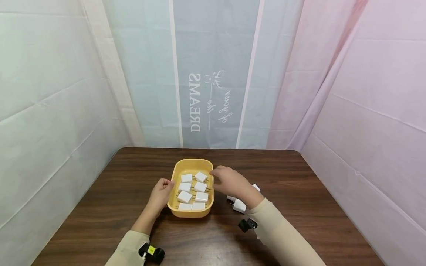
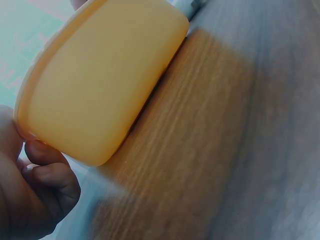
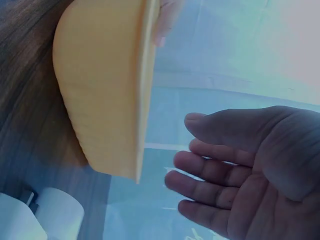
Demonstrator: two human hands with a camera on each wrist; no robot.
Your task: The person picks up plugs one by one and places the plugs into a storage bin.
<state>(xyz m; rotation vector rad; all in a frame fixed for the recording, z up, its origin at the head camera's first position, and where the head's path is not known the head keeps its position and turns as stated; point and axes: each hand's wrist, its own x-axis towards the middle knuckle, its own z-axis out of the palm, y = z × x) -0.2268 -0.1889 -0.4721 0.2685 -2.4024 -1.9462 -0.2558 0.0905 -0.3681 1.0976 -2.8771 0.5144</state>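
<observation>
A yellow plastic container (image 1: 190,214) stands on the table with several white charger plugs (image 1: 185,197) lying in rough rows inside. My left hand (image 1: 160,195) pinches the container's left rim between thumb and curled fingers, as the left wrist view shows from below. On the other side, my right hand (image 1: 231,181) hovers by the right rim. Its fingers are loosely extended with nothing between them, and in the right wrist view the palm (image 3: 265,185) is apart from the yellow wall (image 3: 102,85).
More white charger plugs (image 1: 239,205) lie on the table right of the container, partly hidden under my right forearm. The dark wooden table (image 1: 139,166) is enclosed by hanging cloths (image 1: 213,44) at the back and sides.
</observation>
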